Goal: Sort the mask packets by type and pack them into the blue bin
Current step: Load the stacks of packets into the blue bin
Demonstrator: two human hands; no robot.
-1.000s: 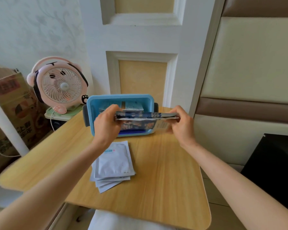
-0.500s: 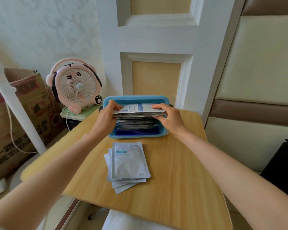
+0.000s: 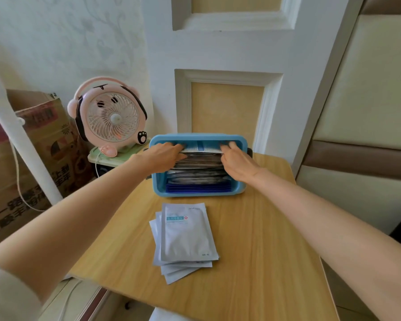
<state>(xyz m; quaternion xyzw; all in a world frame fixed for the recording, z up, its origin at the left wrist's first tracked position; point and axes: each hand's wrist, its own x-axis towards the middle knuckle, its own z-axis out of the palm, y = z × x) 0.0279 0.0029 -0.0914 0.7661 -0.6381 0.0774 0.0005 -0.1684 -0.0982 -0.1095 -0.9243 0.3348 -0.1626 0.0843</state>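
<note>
Bundle of mask packets (image 3: 200, 149) is in the back of the blue bin (image 3: 199, 193), w/ L hand (image 3: 164, 156) + R hand (image 3: 239, 162) each gripping one end. Darker packets (image 3: 198, 176) sit just in front of the grip. White packet stack (image 3: 185, 237) lies on the table (image 3: 264, 228) nearer the person, and the pink fan (image 3: 112, 117) is off to the L.

Bright, soft daylight leaves only faint shadows on the light wooden tabletop (image 3: 252, 239). Wide-angle distortion bows the white panelled woodwork (image 3: 160, 89) at the edges. The left hand (image 3: 162, 156) and right hand (image 3: 239, 162), gripping grey foil mask packets (image 3: 199, 163), look slightly blurred.
</note>
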